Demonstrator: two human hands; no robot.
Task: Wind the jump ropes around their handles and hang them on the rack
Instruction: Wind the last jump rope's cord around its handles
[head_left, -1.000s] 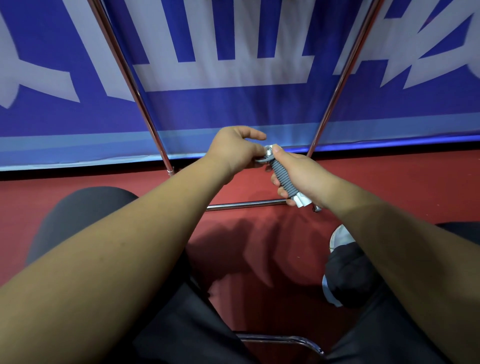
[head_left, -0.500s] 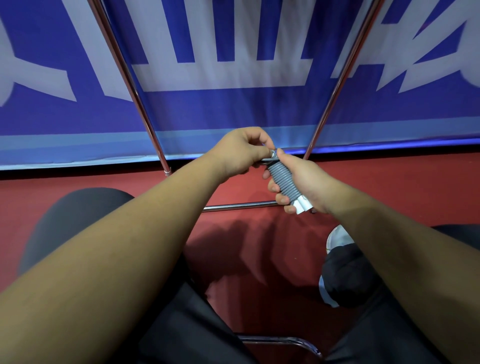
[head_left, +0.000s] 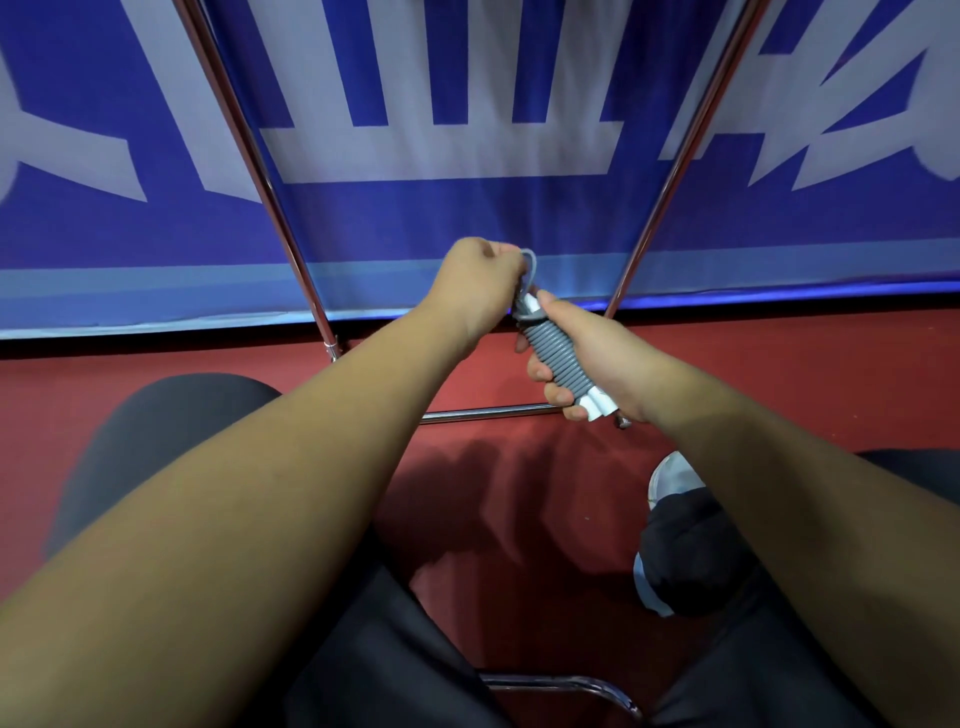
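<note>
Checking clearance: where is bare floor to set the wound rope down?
Bare: red floor below the rack's lower bar, left of the shoe; also the strip right of the right hand, under the banner. Crowded: beside the shoe.

- A red floor (head_left: 779, 374) lies below you and runs out to the far wall.
- A metal rack (head_left: 483, 414) stands on it, its crossbar running low across the floor ahead of you.
- The rack's left leg (head_left: 330, 349) meets the floor near the wall.
- Your pale shoe (head_left: 670, 475) rests on the floor, right of centre.
</note>
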